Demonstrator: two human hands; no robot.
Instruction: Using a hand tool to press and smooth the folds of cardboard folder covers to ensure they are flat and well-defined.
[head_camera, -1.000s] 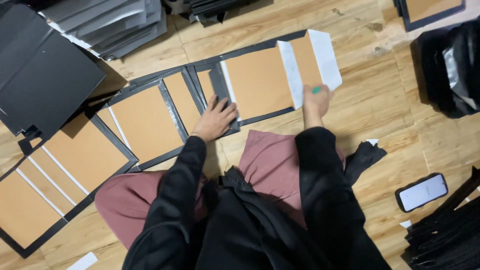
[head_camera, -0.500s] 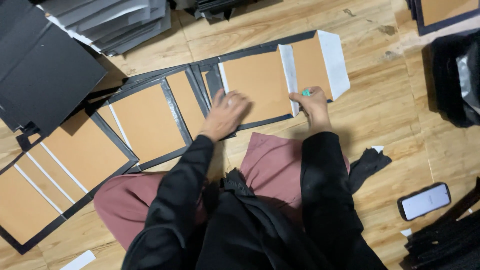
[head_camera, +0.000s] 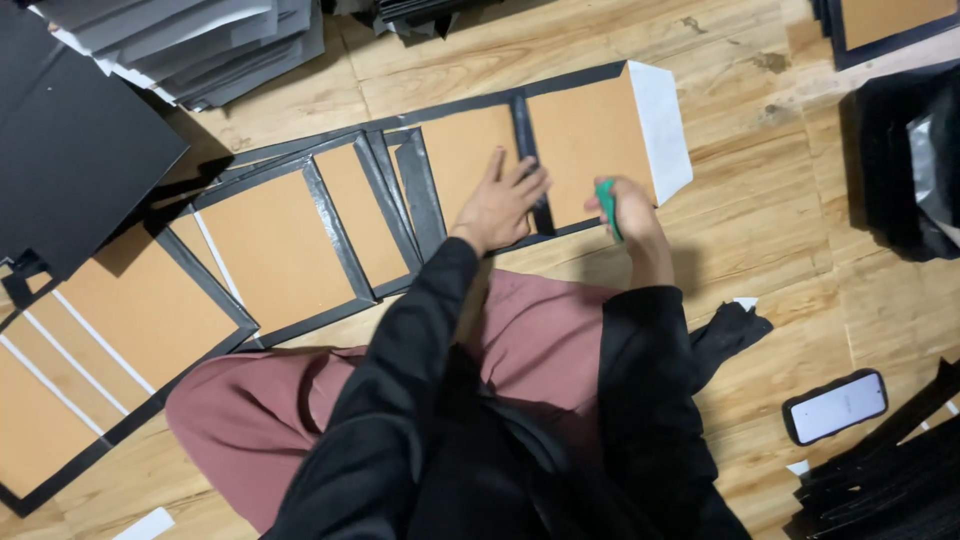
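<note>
Brown cardboard panels edged in black are laid in a row across the wooden floor (head_camera: 760, 250), and the far-right panel (head_camera: 580, 140) is being worked on. The left hand (head_camera: 500, 200) is pressed flat and open, fingers spread, on the panel beside it and across the black strip (head_camera: 524, 130) between the two. The right hand (head_camera: 625, 210) is closed around a small green tool (head_camera: 607, 205), held at the near edge of the far-right panel. A white flap (head_camera: 660, 125) is seen at that panel's right side. A phone (head_camera: 835, 405) lies on the floor to the near right, well apart from the hands. Grey sheets (head_camera: 190, 40) are stacked at the far left
</note>
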